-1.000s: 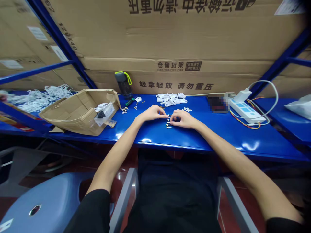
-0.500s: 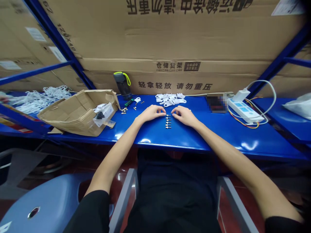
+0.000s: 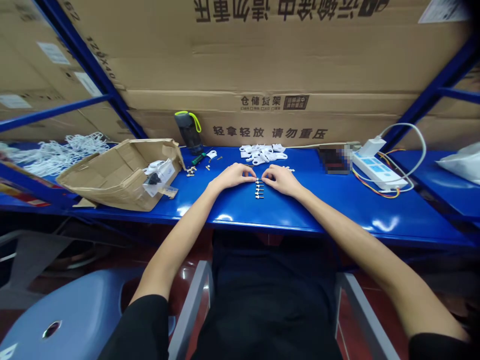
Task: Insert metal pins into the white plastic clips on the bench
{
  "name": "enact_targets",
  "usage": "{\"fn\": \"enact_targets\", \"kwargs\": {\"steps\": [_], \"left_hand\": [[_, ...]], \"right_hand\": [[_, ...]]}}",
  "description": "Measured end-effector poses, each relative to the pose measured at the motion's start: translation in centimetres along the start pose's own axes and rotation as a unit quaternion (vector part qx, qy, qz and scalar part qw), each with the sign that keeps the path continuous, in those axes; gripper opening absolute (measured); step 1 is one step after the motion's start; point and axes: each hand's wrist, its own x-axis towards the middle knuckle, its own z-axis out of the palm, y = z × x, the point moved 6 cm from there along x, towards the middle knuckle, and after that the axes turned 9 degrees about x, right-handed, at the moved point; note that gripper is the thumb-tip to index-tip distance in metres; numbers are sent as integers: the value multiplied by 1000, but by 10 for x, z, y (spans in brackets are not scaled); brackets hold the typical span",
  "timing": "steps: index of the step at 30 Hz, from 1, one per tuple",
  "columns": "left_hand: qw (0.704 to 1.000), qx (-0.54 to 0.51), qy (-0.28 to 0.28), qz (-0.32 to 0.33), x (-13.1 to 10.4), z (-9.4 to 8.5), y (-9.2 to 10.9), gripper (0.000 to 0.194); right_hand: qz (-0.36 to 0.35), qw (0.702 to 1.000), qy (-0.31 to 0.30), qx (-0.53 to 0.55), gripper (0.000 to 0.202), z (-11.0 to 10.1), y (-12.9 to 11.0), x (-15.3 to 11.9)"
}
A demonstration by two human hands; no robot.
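Observation:
A short column of small screws (image 3: 259,190), each with a white piece at its left end, lies on the blue shelf in front of me. My left hand (image 3: 237,174) rests at the left of the topmost screw (image 3: 258,179), thumb and forefinger pinched at its white end. From the other side, my right hand (image 3: 280,180) has its fingertips closed at the same screw's right end. The fingers partly cover that screw. Just beyond both hands lies a pile of white plastic parts (image 3: 263,154); a few small white bits (image 3: 290,169) show behind the right hand.
An open cardboard box (image 3: 112,175) with packets stands left, by a dark bottle (image 3: 188,132), a green-handled screwdriver (image 3: 198,159) and loose fittings (image 3: 191,171). White cords (image 3: 63,152) heap farther left. A power strip (image 3: 378,170) with cables lies right. Cardboard (image 3: 262,65) backs the shelf.
My right hand has shifted slightly left, bringing its fingertips to the topmost screw. The left hand has stayed nearly in place.

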Motion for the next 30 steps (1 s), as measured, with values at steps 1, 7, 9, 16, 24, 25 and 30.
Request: {"fn": "enact_targets", "kwargs": {"steps": [1,7,9,16,24,25,30], "left_hand": [[1000,-1,-2,1,0,0,1,36],[1000,-11,-7,4,-1,0,1,38],[1000,-7,-6,3,0,0,0,38],[1000,-11,-2,8,-1,-2,1,37],[999,-47,-4,4,-2,-4,3,43],[999,-53,-5,4,-3,-5,4,43],[998,-63,-15,2,-4,-5,7,42]], "right_hand": [[-5,1000,-3,3,14,0,-1,0],[-18,1000,-6,14,15,0,-2,-2],[-19,1000,-7,15,15,1,-2,-2],[-14,1000,2,20,16,-6,-4,-4],[-52,996,-49,53,19,-5,-9,-7],[-52,996,-53,54,20,-4,-8,-7],[-46,996,-50,49,22,-1,-5,-5]]}}
